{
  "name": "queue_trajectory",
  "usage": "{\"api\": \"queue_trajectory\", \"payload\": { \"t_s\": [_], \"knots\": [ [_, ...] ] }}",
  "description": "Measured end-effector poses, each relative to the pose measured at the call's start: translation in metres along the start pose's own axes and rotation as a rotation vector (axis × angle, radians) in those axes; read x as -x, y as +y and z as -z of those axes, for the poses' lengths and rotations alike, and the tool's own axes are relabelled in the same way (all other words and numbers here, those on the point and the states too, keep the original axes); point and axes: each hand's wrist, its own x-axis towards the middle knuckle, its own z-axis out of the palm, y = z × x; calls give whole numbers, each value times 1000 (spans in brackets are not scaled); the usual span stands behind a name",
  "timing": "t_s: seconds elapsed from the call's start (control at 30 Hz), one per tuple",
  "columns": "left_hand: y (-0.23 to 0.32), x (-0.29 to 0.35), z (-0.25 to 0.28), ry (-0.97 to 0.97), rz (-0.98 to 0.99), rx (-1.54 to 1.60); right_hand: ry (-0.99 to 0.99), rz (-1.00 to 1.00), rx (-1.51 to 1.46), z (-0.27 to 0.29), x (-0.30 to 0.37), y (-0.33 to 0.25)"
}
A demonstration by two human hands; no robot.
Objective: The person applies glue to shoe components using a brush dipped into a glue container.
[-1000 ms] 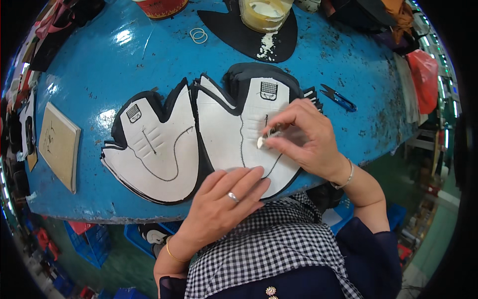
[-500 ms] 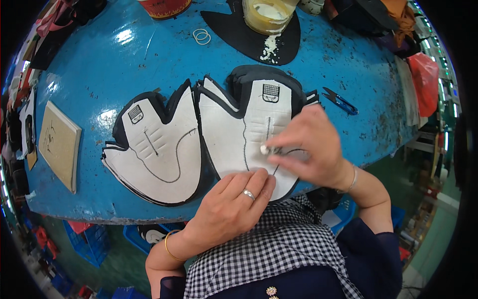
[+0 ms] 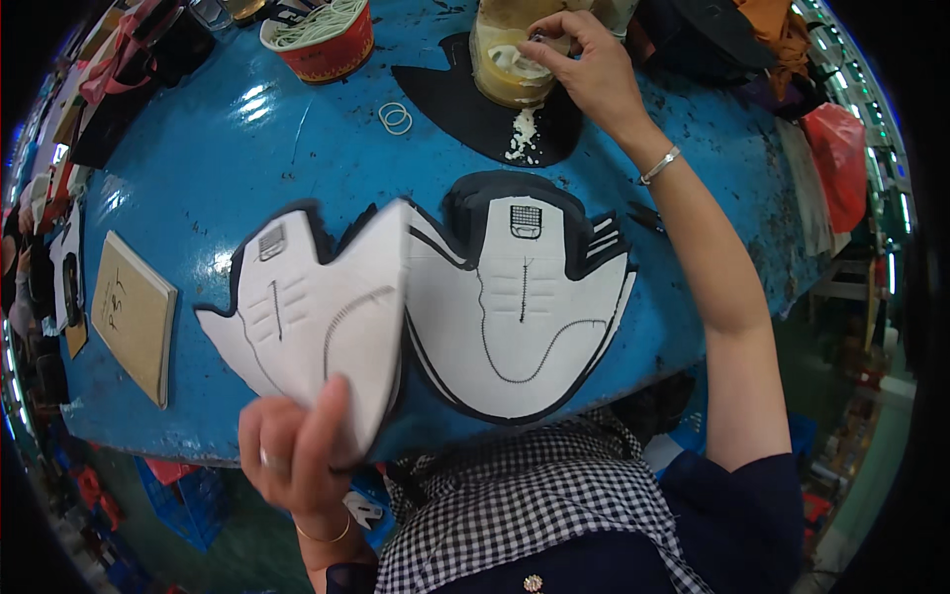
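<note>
Two stacks of white shoe uppers with black edges and dark stitched lines lie side by side on the blue table. My left hand grips the near edge of the top upper on the left stack, which is raised and slightly blurred. The right stack's upper lies flat, untouched. Far off, my right hand is closed in a pinch over a yellowish tub of white paste. A small dark, shiny bit shows at its fingertips; the rest of that tool is hidden.
Under the tub lies a black cut piece with white paste spilled on it. A red bowl of pale bands stands at the back, two loose rings near it. A notebook lies left; dark snips sit partly behind my right forearm.
My right hand has moved from the right upper to the paste tub. My left hand has left the right upper, moved left and taken hold of the left upper, lifting its near edge.
</note>
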Motion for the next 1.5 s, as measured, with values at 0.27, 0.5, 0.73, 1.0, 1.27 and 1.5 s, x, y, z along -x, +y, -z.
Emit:
{"api": "queue_trajectory", "payload": {
  "t_s": [0.27, 0.5, 0.73, 1.0, 1.27, 1.5],
  "knots": [
    [30, -7, -34, -441, -83, 539, -85, -22, -20, 35, 12, 4],
    [56, 10, -63, -435, -251, 552, -346, -227, -469, 64, 91, -84],
    [59, 1, -58, -455, -245, 542, -505, 129, -265, 64, 136, -107],
    [64, -6, -58, -442, -345, 401, -254, 316, -73, 59, 131, -100],
    [70, -12, -61, -360, -339, 328, -269, -95, -450, 84, 146, -106],
    [33, 1, 10, -130, -226, 222, -91, -372, -742, 87, 149, -88]
  ]
}}
